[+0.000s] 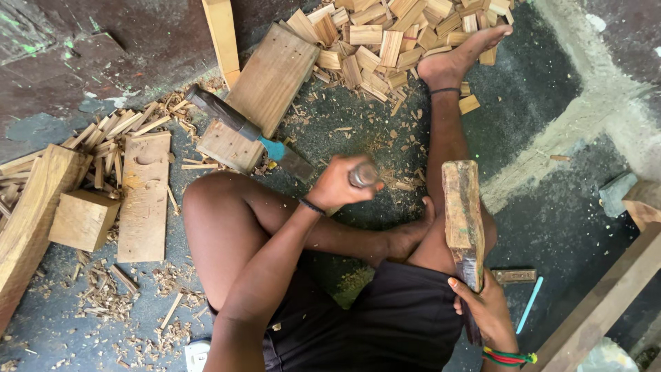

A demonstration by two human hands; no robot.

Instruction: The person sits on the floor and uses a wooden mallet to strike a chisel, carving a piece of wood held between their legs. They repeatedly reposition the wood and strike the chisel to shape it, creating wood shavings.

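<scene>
I sit on the floor with my legs folded. My left hand (335,186) is closed around a chisel (364,175); only its metal-capped handle end shows, above a patch of wood chips in front of my knee. My right hand (490,306) grips the handle of a worn wooden mallet (462,215), held upright beside my right leg with its head raised to the right of the chisel. The chisel's blade and whatever it rests on are hidden by my hand.
A dark-handled tool with a blue collar (242,127) lies across a plank (272,72). Small cut wood blocks (385,41) are heaped by my foot. Boards, a cube (84,219) and thin sticks sit at left. A timber beam (606,303) runs at right.
</scene>
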